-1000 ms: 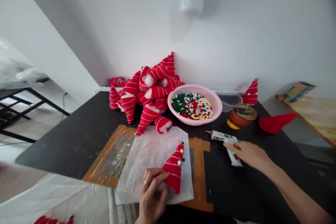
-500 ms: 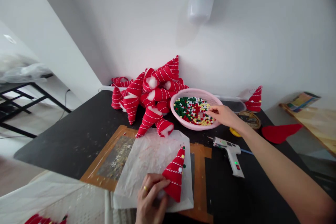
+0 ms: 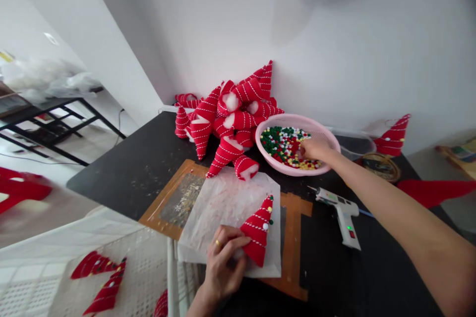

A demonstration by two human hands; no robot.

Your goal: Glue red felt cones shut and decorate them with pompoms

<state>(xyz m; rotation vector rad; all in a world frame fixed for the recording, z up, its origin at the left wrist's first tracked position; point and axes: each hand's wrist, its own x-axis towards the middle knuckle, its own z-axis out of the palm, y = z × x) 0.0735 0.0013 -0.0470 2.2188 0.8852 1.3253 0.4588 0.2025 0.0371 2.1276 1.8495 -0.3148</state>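
Observation:
My left hand (image 3: 225, 262), wearing a gold ring, grips the wide lower end of a red stuffed cone (image 3: 257, 234). White twisted cord winds round the cone, and green, yellow and white pom-poms sit along its right edge. It lies on a sheet of white paper (image 3: 219, 208). My right hand (image 3: 314, 150) reaches down into a pink plastic basket (image 3: 262, 151) of small pom-poms (image 3: 284, 141). Its fingers are bent together and partly hidden, so what they hold does not show. A white glue gun (image 3: 344, 215) with a green light lies below the basket.
More red stuffed cones (image 3: 226, 119) are piled at the back. A decorated cone (image 3: 394, 134) stands at right, near a round tin (image 3: 381, 167), a clear tray (image 3: 351, 143) and red felt (image 3: 435, 192). Finished-looking cones (image 3: 107, 287) lie in a white crate (image 3: 63, 277) at lower left.
My right hand has gone deeper into the basket, among the pom-poms. My left hand still grips the cone. The view has shifted left and down, showing more of the crate.

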